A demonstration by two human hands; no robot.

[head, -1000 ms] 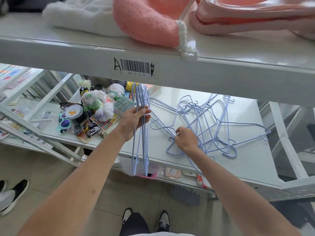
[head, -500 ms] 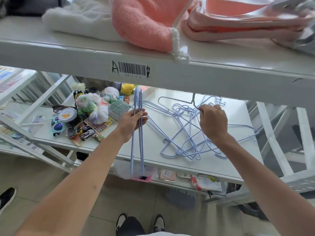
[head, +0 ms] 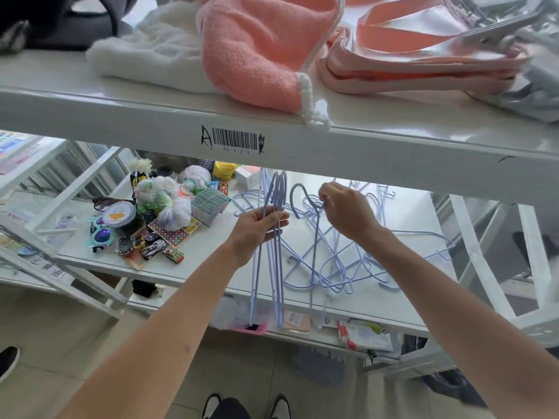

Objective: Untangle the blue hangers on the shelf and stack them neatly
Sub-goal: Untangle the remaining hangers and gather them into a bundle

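My left hand [head: 257, 226] grips a bundle of blue wire hangers [head: 273, 267] by their necks; they hang edge-on, with their lower ends dropping past the front edge of the white shelf [head: 211, 269]. My right hand [head: 348, 214] pinches the neck of another blue hanger [head: 314, 237], lifted with its hook [head: 298, 196] up, close beside the bundle. A tangled pile of blue hangers [head: 348, 267] lies on the shelf under and right of my right hand.
The upper shelf [head: 302, 140] with a barcode label overhangs the work area and carries pink and white cloths. On the left of the hanger shelf sit toy cars [head: 154, 247], sunglasses [head: 99, 231], a round tin [head: 119, 214] and small packets. My shoes [head: 245, 406] show below.
My right hand has moved left from the pile's far side toward the bundle, bringing one hanger up by its neck. My left hand has kept holding the bundle in about the same place.
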